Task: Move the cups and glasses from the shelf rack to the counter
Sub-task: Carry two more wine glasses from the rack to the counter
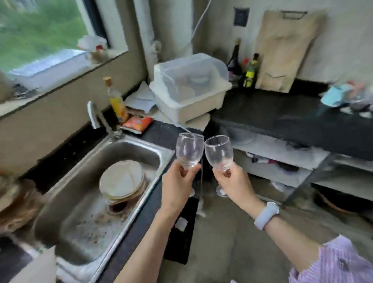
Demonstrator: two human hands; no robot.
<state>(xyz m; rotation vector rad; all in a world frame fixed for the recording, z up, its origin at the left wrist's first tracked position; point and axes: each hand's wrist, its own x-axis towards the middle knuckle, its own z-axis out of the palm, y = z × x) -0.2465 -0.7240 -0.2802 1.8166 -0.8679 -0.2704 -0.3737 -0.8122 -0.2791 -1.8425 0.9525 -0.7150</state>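
I hold two clear, empty wine glasses upright in the air, side by side, their bowls almost touching. My left hand [179, 187] grips the stem of the left glass [189, 151]. My right hand [234, 184] grips the stem of the right glass [219, 153]; its foot shows below my fingers. Both glasses hang over the floor in front of the corner where the black counter [276, 116] meets the sink side. A white shelf rack [288, 156] runs under the counter on the right, with small blurred items on it.
A steel sink [95, 237] at the left holds stacked plates [122, 180]. A lidded dish box [189, 87] stands in the corner, with bottles [251, 72] and a cutting board [284, 51] behind. A yellow bottle [115, 99] and an orange packet [137, 123] sit by the tap. Cloths [350, 97] lie far right.
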